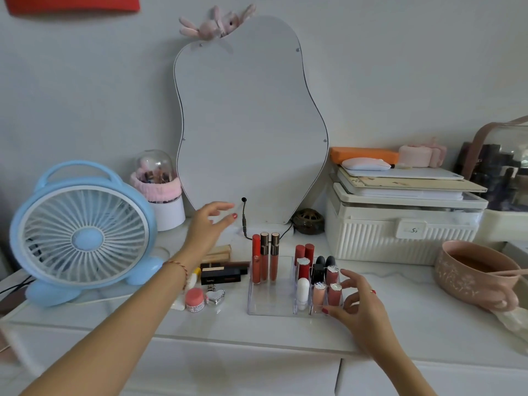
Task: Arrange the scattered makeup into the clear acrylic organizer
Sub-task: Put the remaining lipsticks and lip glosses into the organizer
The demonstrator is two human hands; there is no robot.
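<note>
Where legible, "S" on storage box

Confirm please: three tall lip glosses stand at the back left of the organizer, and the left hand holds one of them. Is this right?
Not quite. The head view shows the left hand open and empty, raised above the table, apart from them. The three lip glosses do stand at the back left of the organizer.
</note>
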